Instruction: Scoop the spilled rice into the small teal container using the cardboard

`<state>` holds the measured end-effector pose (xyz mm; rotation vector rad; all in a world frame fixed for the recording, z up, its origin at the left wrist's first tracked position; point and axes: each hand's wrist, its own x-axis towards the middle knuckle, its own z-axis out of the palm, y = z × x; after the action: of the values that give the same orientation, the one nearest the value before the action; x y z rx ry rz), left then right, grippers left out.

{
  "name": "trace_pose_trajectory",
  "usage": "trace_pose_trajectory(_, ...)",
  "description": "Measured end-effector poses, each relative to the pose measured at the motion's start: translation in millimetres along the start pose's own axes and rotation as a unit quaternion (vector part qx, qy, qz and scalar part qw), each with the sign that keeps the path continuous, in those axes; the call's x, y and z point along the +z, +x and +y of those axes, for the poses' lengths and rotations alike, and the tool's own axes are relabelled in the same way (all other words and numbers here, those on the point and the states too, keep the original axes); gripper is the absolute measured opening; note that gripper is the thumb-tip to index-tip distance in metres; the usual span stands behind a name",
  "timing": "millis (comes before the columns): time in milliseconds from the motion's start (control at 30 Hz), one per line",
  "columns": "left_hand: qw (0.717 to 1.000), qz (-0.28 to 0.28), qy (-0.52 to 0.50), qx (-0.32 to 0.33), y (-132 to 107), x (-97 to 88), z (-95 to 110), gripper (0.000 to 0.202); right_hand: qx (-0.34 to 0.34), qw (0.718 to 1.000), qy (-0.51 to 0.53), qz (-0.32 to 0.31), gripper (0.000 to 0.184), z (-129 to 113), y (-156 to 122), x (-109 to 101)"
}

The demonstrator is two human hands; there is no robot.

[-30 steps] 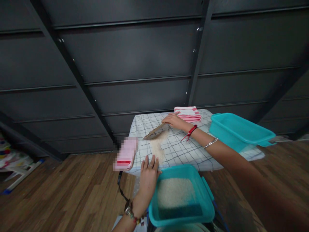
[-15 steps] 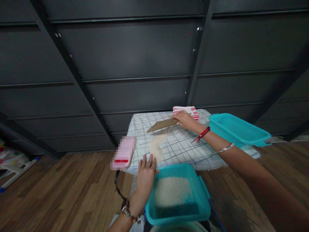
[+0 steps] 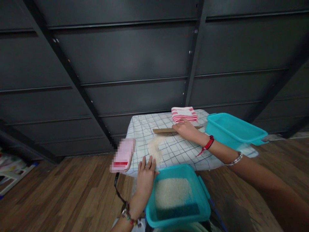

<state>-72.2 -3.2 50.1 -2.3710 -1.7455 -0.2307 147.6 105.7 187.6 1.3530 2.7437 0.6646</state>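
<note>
My right hand (image 3: pixel 186 129) is closed on a strip of brown cardboard (image 3: pixel 162 130), held edge-down on the checked tablecloth (image 3: pixel 173 151). Just in front of the strip, a trail of pale grains that look like rice (image 3: pixel 155 149) runs toward the near edge. There my left hand (image 3: pixel 145 176) lies with fingers stretched out, their tips by the near end of the trail. Its thumb is at the rim of a teal plastic container (image 3: pixel 150 215), which holds more of the grains (image 3: pixel 172 192) below the table edge.
Another teal container (image 3: pixel 235 130) stands at the table's right end. A folded pink-and-white towel (image 3: pixel 184 113) lies at the back. On the left is a pink, pixelated flat object (image 3: pixel 123 154). Behind the table rises a dark panelled wall (image 3: pixel 135 54); the floor (image 3: pixel 79 183) is wooden.
The cardboard has come closer and turned from slanted to nearly level, its face tipped more upright. My right hand has moved slightly nearer, uncovering more of the towel. My left hand stays in place.
</note>
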Motion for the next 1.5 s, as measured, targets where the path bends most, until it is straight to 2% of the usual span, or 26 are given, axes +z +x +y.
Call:
trace_pose_trajectory(200,1.0,-0.012,0.009,-0.003,1.0,-7.3,1.9,0.042,-0.026,0.999,-0.007,0.031,0.027,7.3,-17.5,-5.7)
trace_pose_trajectory(367,1.0,-0.004,0.02,0.007,0.8,-5.1,0.5,0.042,0.033,0.998,-0.03,0.033,0.029,13.0,-15.4,-5.2)
trace_pose_trajectory(500,1.0,0.001,0.021,0.009,0.5,-3.0,-0.4,0.042,0.051,0.999,-0.018,-0.005,0.025,4.2,-15.7,-5.1)
trace_pose_trajectory(767,0.999,0.003,0.034,0.01,1.4,-3.5,0.2,0.041,-0.013,1.0,-0.01,-0.002,0.025,-20.0,-26.4,-26.8)
trace_pose_trajectory(867,0.999,0.002,0.036,0.014,1.7,-3.5,-0.2,0.042,-0.004,1.0,-0.016,0.007,0.024,-16.1,-24.2,-27.9)
trace_pose_trajectory(1033,1.0,-0.016,0.025,0.001,2.1,-8.9,1.8,0.044,0.024,0.998,-0.039,0.045,0.023,-1.1,-13.7,-18.1)
trace_pose_trajectory(1133,1.0,-0.025,0.017,-0.004,2.0,-11.0,2.8,0.046,0.029,0.998,-0.038,0.032,0.023,5.4,-13.4,-10.1)
trace_pose_trajectory(1300,1.0,-0.016,0.015,0.003,1.9,-7.7,1.4,0.044,-0.012,0.999,-0.005,0.041,0.027,10.5,-33.5,-3.0)
trace_pose_trajectory(1400,1.0,-0.008,0.019,0.008,1.8,-4.5,0.2,0.043,-0.043,0.998,0.007,0.055,0.029,11.6,-47.8,-5.3)
trace_pose_trajectory(1500,1.0,0.002,0.018,0.011,1.1,-0.8,-1.3,0.043,-0.043,0.997,0.002,0.068,0.031,14.4,-53.3,-8.5)
